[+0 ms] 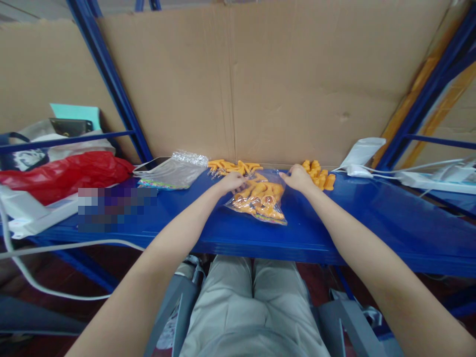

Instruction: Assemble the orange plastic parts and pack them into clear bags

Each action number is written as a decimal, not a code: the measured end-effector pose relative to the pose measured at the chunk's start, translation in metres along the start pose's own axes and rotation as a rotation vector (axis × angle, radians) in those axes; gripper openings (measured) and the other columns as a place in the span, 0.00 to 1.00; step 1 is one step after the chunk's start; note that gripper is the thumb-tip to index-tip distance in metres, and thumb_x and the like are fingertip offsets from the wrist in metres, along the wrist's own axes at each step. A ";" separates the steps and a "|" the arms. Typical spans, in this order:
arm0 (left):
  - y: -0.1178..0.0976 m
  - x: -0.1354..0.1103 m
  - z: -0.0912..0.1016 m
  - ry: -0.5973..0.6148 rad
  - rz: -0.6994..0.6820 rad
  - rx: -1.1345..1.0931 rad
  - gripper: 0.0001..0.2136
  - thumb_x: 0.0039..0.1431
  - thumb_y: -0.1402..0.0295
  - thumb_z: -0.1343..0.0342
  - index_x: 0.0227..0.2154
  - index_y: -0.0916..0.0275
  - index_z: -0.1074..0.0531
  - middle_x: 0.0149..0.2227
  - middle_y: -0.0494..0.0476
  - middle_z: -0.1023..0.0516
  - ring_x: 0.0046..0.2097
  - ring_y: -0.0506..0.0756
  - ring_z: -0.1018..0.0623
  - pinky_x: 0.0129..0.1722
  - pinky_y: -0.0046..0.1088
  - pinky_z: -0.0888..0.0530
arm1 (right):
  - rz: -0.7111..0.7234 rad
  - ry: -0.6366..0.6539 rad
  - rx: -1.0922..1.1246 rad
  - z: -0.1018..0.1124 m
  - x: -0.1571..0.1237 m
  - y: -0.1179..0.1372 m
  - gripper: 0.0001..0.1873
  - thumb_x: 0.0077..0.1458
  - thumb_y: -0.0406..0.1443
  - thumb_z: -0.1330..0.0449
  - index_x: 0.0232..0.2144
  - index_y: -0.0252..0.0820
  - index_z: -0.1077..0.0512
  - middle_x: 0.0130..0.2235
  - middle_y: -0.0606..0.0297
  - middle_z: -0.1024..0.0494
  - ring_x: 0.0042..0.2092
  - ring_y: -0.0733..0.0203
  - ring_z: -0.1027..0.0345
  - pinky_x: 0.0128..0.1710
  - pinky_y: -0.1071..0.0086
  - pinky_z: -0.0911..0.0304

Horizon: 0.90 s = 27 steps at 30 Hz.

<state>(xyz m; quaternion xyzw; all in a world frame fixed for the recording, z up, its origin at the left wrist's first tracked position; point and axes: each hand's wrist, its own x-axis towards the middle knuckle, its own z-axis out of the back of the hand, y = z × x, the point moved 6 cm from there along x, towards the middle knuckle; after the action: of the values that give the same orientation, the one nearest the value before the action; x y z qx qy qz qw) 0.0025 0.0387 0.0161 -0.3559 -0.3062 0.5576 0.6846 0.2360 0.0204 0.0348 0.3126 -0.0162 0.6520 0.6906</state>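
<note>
A clear plastic bag (256,207) filled with orange plastic pieces lies on the blue shelf, with its top edge away from me. My left hand (233,182) is closed on the bag's upper left edge, its fingertips partly hidden. At the upper right corner, my right hand (298,178) is closed with its thumb against the plastic. Behind my left hand is a pile of thin, branching orange pieces (223,166). Just right of my right hand stand several short, stubby orange pieces (323,179).
A stack of flat clear bags (182,171) lies left, beside a phone (156,163). Farther left are a red plastic bag (74,171) and a white power strip (44,215). A cardboard sheet (290,84) walls the back. A white packet (360,156) and cables sit right.
</note>
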 end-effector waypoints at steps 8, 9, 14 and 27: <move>0.003 0.002 -0.008 0.088 0.129 -0.120 0.12 0.63 0.67 0.49 0.25 0.64 0.29 0.24 0.53 0.26 0.23 0.47 0.31 0.24 0.22 0.36 | -0.254 0.406 0.227 -0.016 -0.018 0.000 0.24 0.59 0.47 0.43 0.18 0.38 0.32 0.16 0.64 0.34 0.20 0.65 0.40 0.20 0.72 0.45; 0.004 0.004 -0.009 0.101 0.143 -0.109 0.12 0.63 0.67 0.49 0.25 0.64 0.29 0.23 0.53 0.26 0.23 0.47 0.31 0.25 0.22 0.36 | -0.266 0.418 0.275 -0.018 -0.020 0.001 0.21 0.59 0.44 0.42 0.17 0.38 0.33 0.14 0.67 0.36 0.18 0.68 0.43 0.18 0.74 0.48; 0.007 0.016 -0.013 0.189 0.229 -0.052 0.11 0.64 0.67 0.52 0.29 0.64 0.29 0.22 0.51 0.28 0.23 0.48 0.31 0.26 0.23 0.34 | -0.317 0.338 0.551 -0.025 -0.022 0.008 0.14 0.57 0.27 0.43 0.20 0.39 0.36 0.15 0.70 0.35 0.18 0.69 0.40 0.18 0.77 0.43; 0.020 0.041 -0.010 0.074 0.227 -0.523 0.06 0.59 0.76 0.45 0.27 0.64 0.31 0.22 0.51 0.27 0.23 0.47 0.28 0.28 0.20 0.28 | -0.423 0.266 1.088 -0.041 -0.021 0.005 0.16 0.55 0.21 0.47 0.20 0.40 0.38 0.19 0.70 0.31 0.23 0.70 0.35 0.29 0.76 0.32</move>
<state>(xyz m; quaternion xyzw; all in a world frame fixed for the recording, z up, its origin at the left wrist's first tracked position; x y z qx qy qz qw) 0.0077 0.0803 -0.0048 -0.5724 -0.3724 0.5196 0.5135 0.2121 0.0200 -0.0054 0.5334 0.4692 0.4484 0.5424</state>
